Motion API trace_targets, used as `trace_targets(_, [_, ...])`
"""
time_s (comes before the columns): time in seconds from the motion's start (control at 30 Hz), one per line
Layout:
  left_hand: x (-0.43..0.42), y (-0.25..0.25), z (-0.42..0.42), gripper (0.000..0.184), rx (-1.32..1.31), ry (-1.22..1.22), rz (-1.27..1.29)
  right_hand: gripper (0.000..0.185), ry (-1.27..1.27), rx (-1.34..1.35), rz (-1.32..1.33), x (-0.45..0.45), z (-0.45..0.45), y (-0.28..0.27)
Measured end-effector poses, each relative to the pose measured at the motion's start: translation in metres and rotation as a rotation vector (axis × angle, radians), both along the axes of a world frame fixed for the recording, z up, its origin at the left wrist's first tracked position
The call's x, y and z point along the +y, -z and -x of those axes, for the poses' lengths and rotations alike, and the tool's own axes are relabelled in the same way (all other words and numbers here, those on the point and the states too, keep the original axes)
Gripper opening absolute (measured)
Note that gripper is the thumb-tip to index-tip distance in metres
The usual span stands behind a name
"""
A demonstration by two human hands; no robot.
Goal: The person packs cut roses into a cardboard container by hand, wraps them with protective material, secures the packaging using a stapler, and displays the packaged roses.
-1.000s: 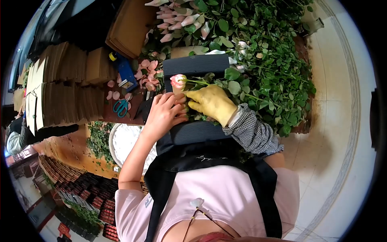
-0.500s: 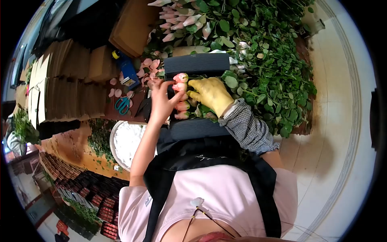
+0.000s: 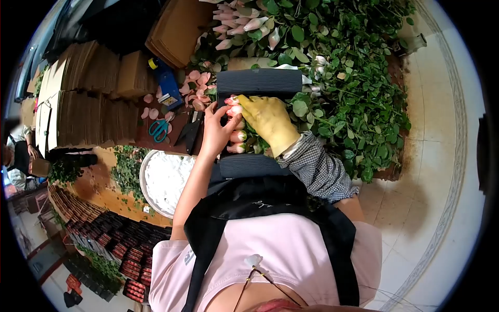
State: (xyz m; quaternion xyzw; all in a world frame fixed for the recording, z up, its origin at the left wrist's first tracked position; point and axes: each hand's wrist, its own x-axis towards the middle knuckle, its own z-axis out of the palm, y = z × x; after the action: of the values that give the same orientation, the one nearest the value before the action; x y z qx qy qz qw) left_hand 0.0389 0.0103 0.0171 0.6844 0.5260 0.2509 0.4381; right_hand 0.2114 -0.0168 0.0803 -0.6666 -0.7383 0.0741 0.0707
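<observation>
A row of pink roses (image 3: 237,136) lies with the heads to the left, between two black ribbed pads, the far pad (image 3: 265,81) and the near pad (image 3: 254,166). My bare left hand (image 3: 214,129) is at the heads, thumb and fingertips closed about a pink rose (image 3: 234,111) near the far end of the row. From the right, my right hand (image 3: 271,122) in a yellow glove reaches over the stems. Its fingertips press together at the same far rose heads; their undersides are hidden.
Leafy stems (image 3: 353,104) heap up on the right, wrapped roses (image 3: 236,23) at the back. Left are loose petals (image 3: 197,86), teal scissors (image 3: 158,130), a blue tool (image 3: 169,88) and cardboard stacks (image 3: 88,114). A white-filled basin (image 3: 166,179) stands below. Another person's hand (image 3: 33,152) shows far left.
My gloved right hand has moved left and away from me onto the far rose heads. My left hand's fingers have drawn closer about a rose. The view has shifted slightly.
</observation>
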Motion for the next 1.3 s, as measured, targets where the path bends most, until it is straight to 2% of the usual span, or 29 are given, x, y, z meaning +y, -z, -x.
trace_targets(0.07, [0.002, 0.001, -0.002, 0.046, -0.005, 0.001, 0.001, 0.030, 0.022, -0.047, 0.008, -0.001, 0.002, 0.000])
trace_targets(0.17, [0.003, -0.002, 0.007, 0.045, -0.027, 0.057, -0.003, 0.031, 0.073, 0.056, 0.010, -0.003, 0.003, -0.005])
trace_targets(0.2, [0.003, 0.010, 0.017, 0.039, -0.041, 0.063, -0.152, 0.034, 0.055, 0.152, -0.063, -0.006, -0.001, -0.006])
trace_targets(0.27, [0.007, -0.015, 0.041, 0.034, -0.249, -0.015, 0.137, 0.030, 0.018, 0.223, -0.228, -0.010, -0.005, -0.002])
trace_targets(0.3, [0.017, -0.032, 0.057, 0.029, -0.236, -0.040, 0.123, 0.032, 0.027, 0.234, -0.210, -0.011, -0.004, -0.001])
trace_targets(0.33, [0.028, -0.050, 0.072, 0.024, -0.232, -0.075, -0.019, 0.033, 0.046, 0.241, -0.190, -0.010, -0.003, 0.001])
trace_targets(0.37, [0.039, -0.065, 0.085, 0.022, -0.249, -0.189, -0.028, 0.033, 0.064, 0.193, -0.148, -0.008, 0.000, 0.005])
trace_targets(0.47, [0.100, -0.104, 0.120, 0.020, 0.049, -0.390, -0.365, 0.032, 0.052, 0.173, -0.067, -0.005, 0.000, -0.005])
trace_targets(0.5, [0.131, -0.098, 0.137, 0.022, 0.222, -0.392, -0.625, 0.032, 0.031, 0.215, -0.122, -0.006, -0.002, -0.004])
trace_targets(0.53, [0.165, -0.092, 0.156, 0.029, 0.388, -0.347, -0.653, 0.032, 0.042, 0.207, -0.126, -0.008, -0.003, -0.004])
trace_targets(0.57, [0.207, -0.065, 0.176, 0.036, 0.485, -0.400, -0.543, 0.032, 0.025, 0.243, -0.139, -0.009, -0.003, -0.005])
trace_targets(0.6, [0.232, -0.055, 0.187, 0.051, 0.452, -0.363, -0.426, 0.033, 0.018, 0.278, -0.152, -0.011, -0.004, -0.005])
trace_targets(0.63, [0.270, -0.021, 0.208, 0.066, 0.610, -0.332, -0.369, 0.035, 0.016, 0.306, -0.136, -0.013, -0.006, -0.007])
trace_targets(0.67, [0.297, 0.008, 0.227, 0.072, 0.681, -0.242, -0.348, 0.038, 0.000, 0.370, -0.180, -0.016, -0.009, -0.005])
trace_targets(0.73, [0.284, -0.019, 0.203, 0.074, 0.861, -0.216, -0.264, 0.041, 0.060, 0.497, -0.139, -0.024, -0.012, -0.010])
trace_targets(0.8, [0.274, -0.026, 0.193, 0.072, 0.892, -0.275, -0.294, 0.041, 0.088, 0.498, -0.139, -0.034, -0.010, -0.027])
trace_targets(0.87, [0.257, -0.034, 0.188, 0.073, 0.851, -0.318, -0.264, 0.037, 0.118, 0.447, -0.039, -0.041, -0.006, -0.047])
trace_targets(0.97, [0.238, -0.035, 0.189, 0.076, 0.904, -0.353, -0.410, 0.030, 0.083, 0.390, -0.027, -0.048, 0.001, -0.040])
trace_targets(1.03, [0.210, -0.047, 0.178, 0.088, 0.646, -0.416, -0.617, 0.025, -0.012, 0.194, -0.008, -0.046, 0.010, -0.021])
trace_targets(1.13, [0.167, -0.079, 0.154, 0.098, 0.542, -0.431, -0.744, 0.024, -0.084, 0.069, -0.035, -0.039, 0.021, -0.007])
trace_targets(1.17, [0.162, -0.081, 0.151, 0.104, 0.580, -0.454, -0.692, 0.024, -0.082, 0.056, -0.043, -0.038, 0.023, -0.006])
trace_targets(1.2, [0.162, -0.074, 0.157, 0.104, 0.583, -0.451, -0.689, 0.024, -0.079, 0.044, -0.050, -0.040, 0.023, -0.004])
trace_targets(1.27, [0.167, -0.069, 0.162, 0.101, 0.279, -0.391, -0.687, 0.023, -0.099, 0.057, -0.059, -0.039, 0.021, -0.008])
trace_targets(1.3, [0.164, -0.067, 0.167, 0.081, 0.161, -0.337, -0.485, 0.023, -0.073, 0.045, -0.003, -0.039, 0.022, -0.013])
